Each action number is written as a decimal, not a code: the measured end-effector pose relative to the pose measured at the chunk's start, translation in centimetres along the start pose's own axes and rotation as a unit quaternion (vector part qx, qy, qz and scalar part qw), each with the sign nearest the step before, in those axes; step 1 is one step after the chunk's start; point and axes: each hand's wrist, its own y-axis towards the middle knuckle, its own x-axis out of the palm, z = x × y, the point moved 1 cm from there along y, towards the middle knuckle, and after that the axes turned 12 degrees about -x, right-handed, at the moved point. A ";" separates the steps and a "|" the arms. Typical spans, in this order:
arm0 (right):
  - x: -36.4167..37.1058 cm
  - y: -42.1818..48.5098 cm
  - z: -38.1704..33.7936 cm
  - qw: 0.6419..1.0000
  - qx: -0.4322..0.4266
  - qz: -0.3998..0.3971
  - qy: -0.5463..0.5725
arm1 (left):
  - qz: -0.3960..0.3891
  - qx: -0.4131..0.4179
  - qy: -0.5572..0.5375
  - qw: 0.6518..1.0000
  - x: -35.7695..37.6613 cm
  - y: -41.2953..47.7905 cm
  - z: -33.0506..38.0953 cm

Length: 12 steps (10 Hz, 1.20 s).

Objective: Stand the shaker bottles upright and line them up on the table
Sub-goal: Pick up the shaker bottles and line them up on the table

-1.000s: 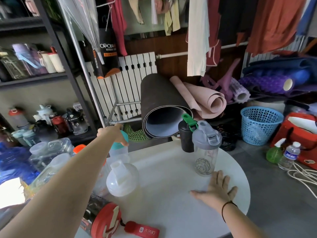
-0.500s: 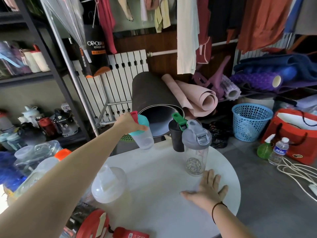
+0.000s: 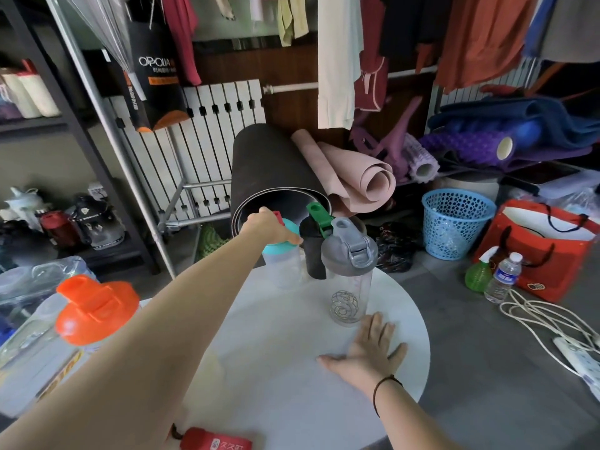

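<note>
At the far edge of the round white tabletop, the left hand grips the teal lid of a clear shaker bottle, which stands upright just left of a black shaker with a green flip cap. A clear shaker with a grey lid, holding a wire whisk ball, stands beside them toward the right edge. The right hand lies flat with fingers spread, just in front of it. An orange-lidded bottle shows at the left edge.

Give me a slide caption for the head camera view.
Left hand sets teal-lidded shaker beside black and grey-lidded shakers.
</note>
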 end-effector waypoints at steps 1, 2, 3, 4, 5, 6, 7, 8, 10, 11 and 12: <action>0.0 0.0 0.0 1.000 -0.001 0.002 0.001 | 0.000 0.002 0.005 1.000 0.0 0.0 -0.1; 0.0 -0.1 0.0 1.000 0.000 0.001 -0.001 | -0.004 0.003 0.000 1.000 0.0 0.0 -0.3; -0.1 -0.2 -0.1 1.000 -0.001 0.002 0.003 | -0.010 0.005 0.002 1.000 0.0 -0.2 -0.3; -0.2 -0.3 -0.1 1.000 -0.002 0.002 0.006 | -0.013 0.002 0.000 1.000 -0.1 -0.5 -0.3; -0.3 -0.4 -0.2 1.000 -0.001 0.002 0.006 | -0.015 -0.005 0.002 1.000 -0.1 -0.7 -0.3; -0.4 -0.4 -0.2 1.000 0.000 0.003 0.005 | -0.018 -0.007 0.003 1.000 0.0 -1.1 -0.1; -0.3 -0.4 -0.1 1.000 -0.001 0.003 0.011 | -0.017 -0.006 0.002 1.000 -0.1 -1.4 0.0; -0.2 -0.3 -0.1 1.000 -0.003 0.002 0.011 | -0.022 -0.005 -0.005 1.000 -0.2 -1.7 -0.1; -0.1 -0.1 0.0 1.000 -0.003 0.011 0.014 | -0.032 0.006 -0.020 0.999 -0.2 -2.5 -0.2; 0.0 -0.2 0.0 1.000 0.002 0.015 0.023 | -0.039 0.002 -0.026 0.999 -0.3 -2.7 -0.2; -0.8 -0.4 0.0 0.995 0.010 0.060 0.073 | -0.046 0.003 -0.031 0.998 -0.4 -2.9 -0.4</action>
